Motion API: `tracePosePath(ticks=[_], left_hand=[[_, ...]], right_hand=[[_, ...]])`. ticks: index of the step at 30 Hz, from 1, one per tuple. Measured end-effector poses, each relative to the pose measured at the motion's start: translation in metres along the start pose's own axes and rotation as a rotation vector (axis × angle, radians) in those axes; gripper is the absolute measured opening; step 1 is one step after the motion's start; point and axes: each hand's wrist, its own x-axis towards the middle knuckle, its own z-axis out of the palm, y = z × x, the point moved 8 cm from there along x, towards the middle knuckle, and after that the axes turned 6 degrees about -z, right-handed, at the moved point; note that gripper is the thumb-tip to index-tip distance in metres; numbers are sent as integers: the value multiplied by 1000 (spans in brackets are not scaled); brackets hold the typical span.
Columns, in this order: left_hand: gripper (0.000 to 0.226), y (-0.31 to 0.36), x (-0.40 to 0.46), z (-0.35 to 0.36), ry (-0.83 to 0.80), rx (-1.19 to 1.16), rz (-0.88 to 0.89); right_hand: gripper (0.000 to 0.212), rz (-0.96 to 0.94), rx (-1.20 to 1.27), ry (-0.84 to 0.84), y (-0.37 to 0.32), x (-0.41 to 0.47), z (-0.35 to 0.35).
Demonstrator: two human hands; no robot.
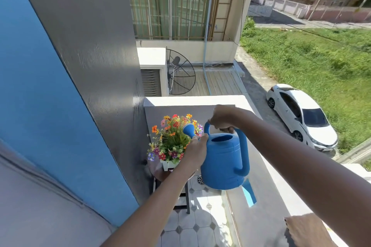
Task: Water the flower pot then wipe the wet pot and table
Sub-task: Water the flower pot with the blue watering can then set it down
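Note:
A blue plastic watering can point(224, 160) hangs in the air over the balcony, its rose head point(189, 130) above the flowers. My right hand point(221, 119) grips the top handle. My left hand point(195, 150) holds the can at the base of the spout. The colourful flowers point(170, 138) stand in a small white pot point(168, 165) on a round brown table point(160, 173) against the grey wall. A brown cloth point(307, 230) lies on the white parapet at the lower right.
The white parapet wall point(267, 202) runs along the right of the tiled balcony floor point(200, 224). A floor drain point(200, 179) shows below the can. A grey and blue wall point(96, 86) closes the left. Below are a white car point(301, 116) and grass.

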Motion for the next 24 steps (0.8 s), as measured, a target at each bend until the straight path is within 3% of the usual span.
tracePosePath(ticks=[6,8,13,16,24], left_hand=[[45,-4,-8,-21,24,7,25],[47,-8,-11,-26,31,5,20],[54,-20,-23,-40,94,40,8],[51,-31,-34,-45,109,45,-1],[56,-58,-54,-61,168,127,-17]], right_hand=[[31,-64,19,-7,-25,-3,0],[37,-42,42,-14,-28,-4,3],[26,-102,39,-23,-46,-12,12],[34,-97,31,-50,-54,-16,26],[11,-187,106,-49,-82,-30,45]])
